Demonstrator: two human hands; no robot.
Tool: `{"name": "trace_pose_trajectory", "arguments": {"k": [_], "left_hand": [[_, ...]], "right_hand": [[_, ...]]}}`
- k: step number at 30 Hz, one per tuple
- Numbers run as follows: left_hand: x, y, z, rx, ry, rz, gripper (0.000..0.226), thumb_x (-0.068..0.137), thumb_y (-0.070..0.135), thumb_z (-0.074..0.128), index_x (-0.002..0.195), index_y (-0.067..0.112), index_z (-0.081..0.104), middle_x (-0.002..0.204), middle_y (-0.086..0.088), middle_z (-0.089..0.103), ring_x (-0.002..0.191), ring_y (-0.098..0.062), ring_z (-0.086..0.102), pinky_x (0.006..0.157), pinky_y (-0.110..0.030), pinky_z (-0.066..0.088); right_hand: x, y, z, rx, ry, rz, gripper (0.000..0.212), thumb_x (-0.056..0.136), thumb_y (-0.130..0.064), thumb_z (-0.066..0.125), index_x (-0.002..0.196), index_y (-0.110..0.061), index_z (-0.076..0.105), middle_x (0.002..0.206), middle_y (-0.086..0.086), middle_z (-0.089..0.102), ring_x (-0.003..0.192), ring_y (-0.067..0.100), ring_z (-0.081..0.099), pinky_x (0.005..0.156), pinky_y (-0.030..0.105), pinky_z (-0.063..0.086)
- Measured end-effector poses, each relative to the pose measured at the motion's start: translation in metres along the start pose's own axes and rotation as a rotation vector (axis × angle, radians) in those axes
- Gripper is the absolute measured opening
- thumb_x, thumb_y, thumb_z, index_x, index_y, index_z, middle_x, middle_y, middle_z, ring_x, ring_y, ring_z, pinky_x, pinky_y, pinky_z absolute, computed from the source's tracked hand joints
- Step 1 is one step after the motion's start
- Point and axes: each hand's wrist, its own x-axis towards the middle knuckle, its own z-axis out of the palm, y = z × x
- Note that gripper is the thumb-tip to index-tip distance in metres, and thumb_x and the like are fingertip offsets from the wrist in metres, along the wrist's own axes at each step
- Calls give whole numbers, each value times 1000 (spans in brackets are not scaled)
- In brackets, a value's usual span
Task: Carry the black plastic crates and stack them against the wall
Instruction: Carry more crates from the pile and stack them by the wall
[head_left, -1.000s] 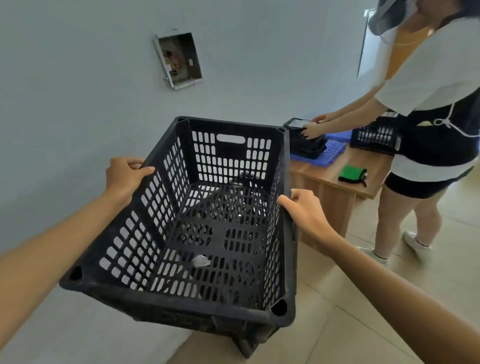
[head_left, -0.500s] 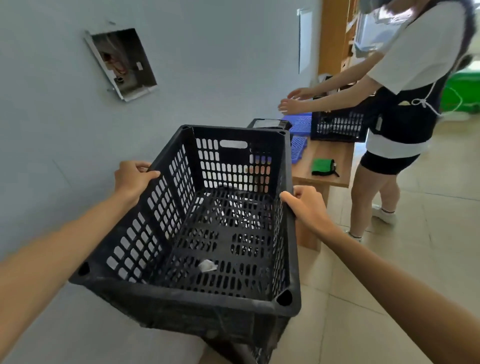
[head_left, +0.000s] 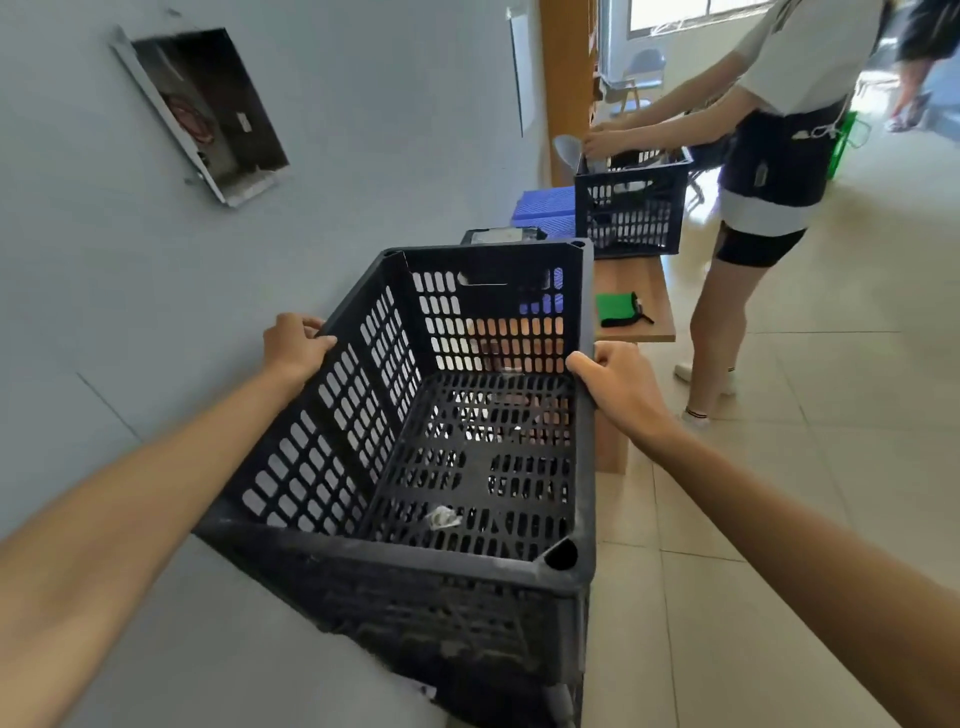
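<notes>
1. At the upper left of the frame, an open recessed wall box (head_left: 208, 111) sits in the grey wall (head_left: 389, 104), its metal frame tilted and some wiring dimly visible inside.
2. At left centre, the left hand (head_left: 293, 347) is curled over the left long rim of the black plastic crate (head_left: 415, 582), fingers wrapped on the outside edge and thumb lying along the top; the forearm runs down to the lower left corner.
3. The crate fills the middle and lower middle of the frame, held in the air close beside the wall, open side up and tilted slightly. A small crumpled scrap (head_left: 440, 517) lies on its perforated floor.
4. Right of centre, the right hand (head_left: 621, 387) is closed on the crate's right long rim, thumb on the inner edge and fingers folded over the outside.
5. Behind the crate, in the upper middle, a low wooden table (head_left: 636, 283) carries a green and black pouch (head_left: 618, 310), blue plastic trays (head_left: 545, 208) and a second black crate (head_left: 631, 208).
6. At the upper right, another person (head_left: 779, 119) in a white shirt and dark shorts stands on the tiled floor (head_left: 831, 467), both hands at the top of that second crate.
</notes>
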Motion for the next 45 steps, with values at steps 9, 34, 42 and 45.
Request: {"name": "trace_pose_trajectory", "arguments": {"k": [9, 34, 42, 45], "left_hand": [[11, -10, 6, 311, -42, 195, 29, 98, 14, 53, 120, -4, 57, 121, -24, 60, 113, -38, 55, 97, -44, 43], [-99, 80, 41, 394, -271, 390, 45, 100, 28, 48, 143, 16, 44, 138, -10, 54, 129, -25, 49, 108, -39, 39], [-159, 159, 70, 283, -444, 158, 39, 103, 46, 33, 114, 22, 61, 107, 3, 65, 97, -14, 61, 81, -27, 42], [-182, 169, 84, 201, -509, 46, 45, 104, 48, 25, 120, 25, 60, 128, -3, 62, 122, -20, 55, 99, -28, 38]], "right_hand": [[-2, -8, 26, -9, 2, 47, 44, 84, -39, 57, 88, 4, 65, 84, 19, 72, 74, 31, 69, 73, 52, 56], [52, 1, -17, -537, -29, -625, 34, 94, -39, 51, 121, -19, 46, 123, 6, 45, 115, 27, 43, 93, 41, 45], [85, -2, -25, -616, -437, -933, 37, 101, -28, 28, 85, -18, 59, 93, -2, 59, 107, 22, 55, 112, 44, 26], [99, -9, -20, -695, -523, -1077, 37, 100, -19, 31, 66, -15, 45, 66, -1, 48, 73, 28, 55, 90, 44, 42]]}}
